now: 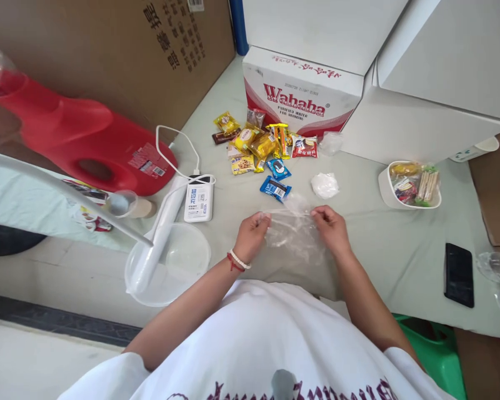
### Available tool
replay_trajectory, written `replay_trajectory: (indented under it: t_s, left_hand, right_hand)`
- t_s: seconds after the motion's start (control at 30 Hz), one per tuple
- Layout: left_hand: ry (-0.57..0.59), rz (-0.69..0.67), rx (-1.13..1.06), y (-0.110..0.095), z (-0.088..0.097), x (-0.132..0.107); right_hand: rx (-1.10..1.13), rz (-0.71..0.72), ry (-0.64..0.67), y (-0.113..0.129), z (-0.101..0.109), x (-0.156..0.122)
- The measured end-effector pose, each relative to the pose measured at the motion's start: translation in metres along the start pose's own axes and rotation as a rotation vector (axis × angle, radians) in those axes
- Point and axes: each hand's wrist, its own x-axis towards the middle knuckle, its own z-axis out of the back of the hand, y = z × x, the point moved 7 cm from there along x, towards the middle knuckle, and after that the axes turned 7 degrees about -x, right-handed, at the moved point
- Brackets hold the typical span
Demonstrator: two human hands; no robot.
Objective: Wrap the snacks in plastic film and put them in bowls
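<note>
A clear plastic bag is stretched between my two hands above the near edge of the cloth-covered table. My left hand pinches one upper corner. The opposite corner is pinched by my right hand. Just beyond the bag lie a dark blue snack packet and a folded white plastic bundle. Behind them sits a pile of wrapped snacks, mostly yellow, with a red-and-white packet at its right.
A white container of wrapped snacks stands at right, with a black phone nearer the edge. At left are a power bank with a cable, a round plastic lid and a red jug. A Wahaha carton stands behind.
</note>
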Motion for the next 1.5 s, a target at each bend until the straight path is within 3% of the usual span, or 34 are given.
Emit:
replay_trajectory:
  t_s: [0.1,0.2,0.3,0.4,0.47,0.53,0.6,0.63,0.7,0.8,0.9,0.97,1.0,1.13,1.23,1.3,1.37,1.4,1.5]
  left_hand:
    - [-0.079,0.105,-0.255,0.012,0.005,0.000]
    - [-0.154,0.125,-0.225,0.022,0.012,-0.002]
    - [-0.275,0.005,0.173,0.015,0.026,-0.011]
    - [-0.346,-0.309,0.651,-0.021,0.022,-0.027]
    - [-0.197,-0.553,0.822,-0.045,-0.002,-0.036]
    - [0.129,-0.713,0.909,-0.053,-0.038,-0.041]
    - [0.394,-0.729,0.993,-0.045,-0.065,-0.039]
    - [0.436,-0.687,1.050,-0.037,-0.070,-0.034]
    - [0.405,-0.569,1.168,-0.017,-0.067,-0.023]
    - [0.293,-0.451,1.244,0.013,-0.041,-0.019]
    - [0.250,-0.462,1.230,0.030,-0.018,-0.030]
    - [0.263,-0.469,1.206,0.034,-0.010,-0.035]
    - [0.269,-0.466,1.194,0.034,-0.009,-0.036]
    - [0.276,-0.439,1.162,0.032,-0.007,-0.031]
    - [0.285,-0.430,1.159,0.031,-0.007,-0.028]
    - [0.287,-0.434,1.160,0.031,-0.006,-0.028]
    - [0.283,-0.439,1.159,0.033,-0.006,-0.028]
    - [0.279,-0.442,1.157,0.033,-0.005,-0.028]
    - [0.267,-0.447,1.140,0.035,-0.005,-0.029]
  right_hand:
    - [0.152,-0.129,-0.191,-0.024,0.038,-0.002]
    - [0.162,-0.195,-0.338,-0.048,0.064,-0.008]
    - [0.035,-0.203,-0.350,-0.062,0.072,-0.014]
    - [-0.153,-0.163,-0.305,-0.063,0.073,-0.016]
    - [-0.229,-0.124,-0.297,-0.058,0.072,-0.015]
    - [-0.261,-0.085,-0.291,-0.052,0.071,-0.013]
    - [-0.271,-0.054,-0.272,-0.050,0.071,-0.013]
    - [-0.280,-0.046,-0.267,-0.052,0.073,-0.014]
    - [-0.329,-0.064,-0.273,-0.061,0.082,-0.019]
    - [-0.514,-0.100,-0.233,-0.072,0.100,-0.026]
    - [-0.773,0.037,-0.261,-0.041,0.113,-0.017]
    - [-0.859,0.228,-0.308,0.005,0.103,0.007]
    - [-0.867,0.335,-0.284,0.031,0.088,0.024]
    - [-0.973,0.678,0.033,0.119,-0.022,0.112]
    - [-1.086,0.776,0.196,0.150,-0.101,0.167]
    - [-1.124,0.831,0.298,0.158,-0.133,0.186]
    - [-1.139,0.866,0.340,0.159,-0.140,0.189]
    - [-1.136,0.868,0.328,0.159,-0.132,0.185]
    - [-1.058,0.828,0.211,0.160,-0.077,0.150]
